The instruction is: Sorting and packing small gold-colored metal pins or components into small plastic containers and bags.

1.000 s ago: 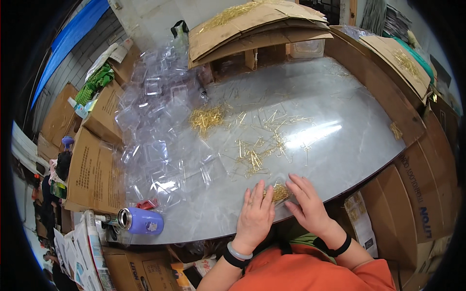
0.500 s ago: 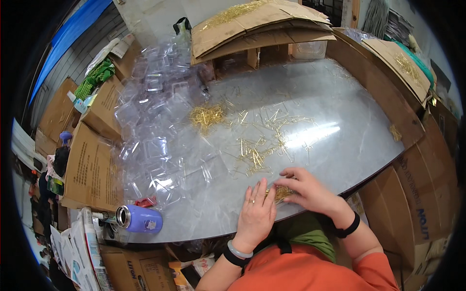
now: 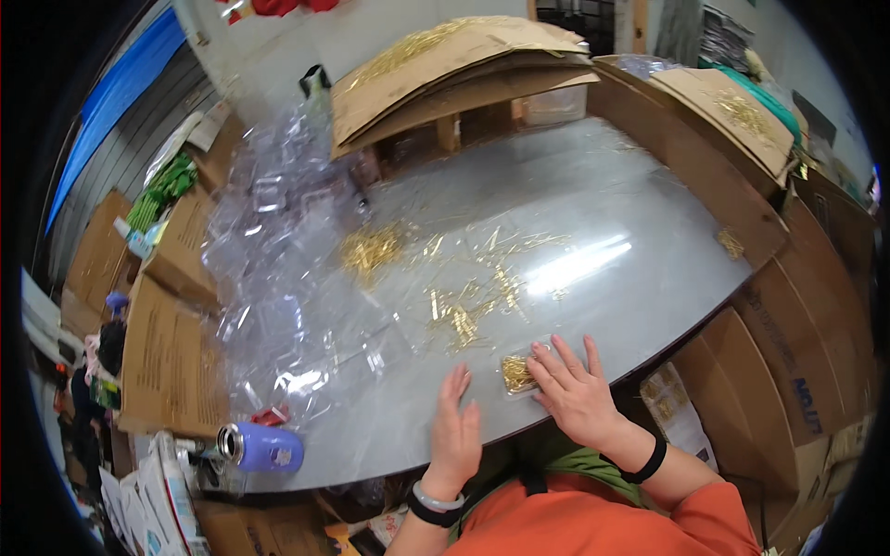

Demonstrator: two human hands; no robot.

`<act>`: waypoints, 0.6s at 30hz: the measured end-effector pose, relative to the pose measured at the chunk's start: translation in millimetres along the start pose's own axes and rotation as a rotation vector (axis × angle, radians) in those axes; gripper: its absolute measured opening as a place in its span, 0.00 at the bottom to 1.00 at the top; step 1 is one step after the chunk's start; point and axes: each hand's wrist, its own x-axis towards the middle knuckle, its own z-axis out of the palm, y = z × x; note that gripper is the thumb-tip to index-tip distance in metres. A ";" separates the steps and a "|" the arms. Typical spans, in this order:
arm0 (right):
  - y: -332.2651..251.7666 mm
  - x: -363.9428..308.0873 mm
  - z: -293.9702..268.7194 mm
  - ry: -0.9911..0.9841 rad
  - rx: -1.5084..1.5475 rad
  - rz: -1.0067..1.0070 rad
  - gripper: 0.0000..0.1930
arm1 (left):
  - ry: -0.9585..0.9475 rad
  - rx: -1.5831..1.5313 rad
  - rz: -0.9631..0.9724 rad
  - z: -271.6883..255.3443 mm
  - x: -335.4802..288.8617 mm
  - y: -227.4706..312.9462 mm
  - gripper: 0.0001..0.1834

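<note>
A small clear plastic box (image 3: 508,385) filled with thin gold-coloured metal pins (image 3: 518,372) rests near the table's front edge. My right hand (image 3: 579,397) lies over the right side of this box, fingers stretched and spread, hiding part of it. To the left, my left hand (image 3: 455,434) hovers apart from the box with nothing in it, thumb away from the fingers. Loose gold pins (image 3: 459,320) are scattered on the table just beyond the hands. Farther back on the left is a denser pile of pins (image 3: 371,250).
Many clear plastic boxes (image 3: 287,315) cover the grey table's (image 3: 640,204) left side. A purple bottle (image 3: 271,448) lies near the front left edge. Cardboard sheets (image 3: 454,60) form a shelf at the back, and a cardboard wall (image 3: 691,176) borders the right.
My left hand has drawn away from the box to the left. My right hand's fingers have spread out over it, baring the pins inside. The whole view has shifted slightly.
</note>
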 end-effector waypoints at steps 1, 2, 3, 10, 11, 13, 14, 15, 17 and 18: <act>10.2 -3.8 -4.7 0.001 -0.035 0.044 0.29 | 0.016 -0.039 -0.018 0.2 1.1 -0.2 0.32; 21.5 -8.2 -8.3 0.003 -0.069 0.090 0.29 | 0.012 -0.002 -0.031 -0.4 1.1 1.1 0.31; 34.7 -12.6 -13.2 0.004 -0.113 0.137 0.29 | 0.009 0.027 -0.038 0.2 1.0 3.7 0.31; 150.4 -45.7 -30.3 0.053 -0.376 0.346 0.28 | -0.011 0.354 0.094 5.0 -0.2 1.9 0.30; 169.8 -52.2 -34.6 0.047 -0.436 0.413 0.28 | -0.006 0.397 0.119 7.2 1.8 11.8 0.28; 206.7 -60.3 -38.4 0.000 -0.539 0.569 0.27 | -0.091 0.412 0.005 5.1 0.9 11.4 0.33; 226.4 -62.8 -41.4 -0.043 -0.593 0.662 0.27 | -0.075 0.447 0.032 6.1 0.0 8.7 0.33; 248.1 -66.0 -40.9 -0.044 -0.622 0.724 0.27 | -0.061 0.480 0.057 8.0 0.4 7.8 0.32; 286.5 -70.0 -39.6 -0.052 -0.672 0.844 0.27 | -0.058 0.538 0.068 9.7 -1.8 3.2 0.32; 297.6 -67.5 -41.6 -0.070 -0.667 0.874 0.27 | -0.067 0.563 0.052 9.4 -3.5 -2.9 0.33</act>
